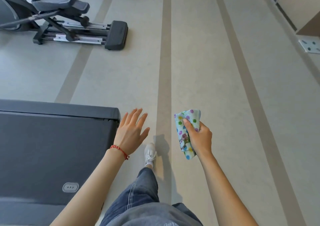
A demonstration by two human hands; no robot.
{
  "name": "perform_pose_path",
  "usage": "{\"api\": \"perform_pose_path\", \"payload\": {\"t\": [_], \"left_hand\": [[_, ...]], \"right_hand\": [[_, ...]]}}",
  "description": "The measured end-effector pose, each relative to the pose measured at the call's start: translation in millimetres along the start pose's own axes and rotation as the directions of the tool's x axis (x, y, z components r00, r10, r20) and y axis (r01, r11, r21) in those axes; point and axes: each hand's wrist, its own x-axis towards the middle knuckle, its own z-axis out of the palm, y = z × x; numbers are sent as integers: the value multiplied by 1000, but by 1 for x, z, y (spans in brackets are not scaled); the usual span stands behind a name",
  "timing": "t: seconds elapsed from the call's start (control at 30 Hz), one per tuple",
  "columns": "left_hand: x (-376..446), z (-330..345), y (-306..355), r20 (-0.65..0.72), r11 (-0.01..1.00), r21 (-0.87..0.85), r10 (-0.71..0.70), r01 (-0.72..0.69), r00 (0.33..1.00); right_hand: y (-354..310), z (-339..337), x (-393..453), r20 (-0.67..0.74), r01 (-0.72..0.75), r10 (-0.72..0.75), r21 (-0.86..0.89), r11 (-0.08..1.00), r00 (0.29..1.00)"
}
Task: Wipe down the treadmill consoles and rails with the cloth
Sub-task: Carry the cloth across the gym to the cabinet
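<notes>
R hand (199, 137) grips folded cloth (186, 132), ready to wipe; L hand (131, 130) open, empty, free for balance by treadmill (52, 148) end; walking btw machines, I guess.

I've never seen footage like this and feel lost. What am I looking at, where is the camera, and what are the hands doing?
There is no robot here. The one picture comes from a camera worn on a person's head, looking forward and down, so you see their own arms, jeans and a white shoe mid-step on a gym floor.

The right hand is closed around a folded, polka-dot cloth. The left hand, with a red bracelet at the wrist, is open and holds nothing.

At lower left is the dark rear end of a treadmill. At upper left stands another exercise machine with pedals. The cloth is not touching any machine.
</notes>
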Motion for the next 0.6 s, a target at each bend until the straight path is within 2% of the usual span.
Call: {"api": "perform_pose_path", "payload": {"t": [0.3,0.6], "left_hand": [[227,3,-77,-16,999,-27,19,-20,1000],[409,27,-122,-3,999,-42,4,-4,1000]], "right_hand": [[-109,55,208,-3,12,-12,18,1000,1000],[-169,77,388,-26,3,-2,39,999,1000]]}}
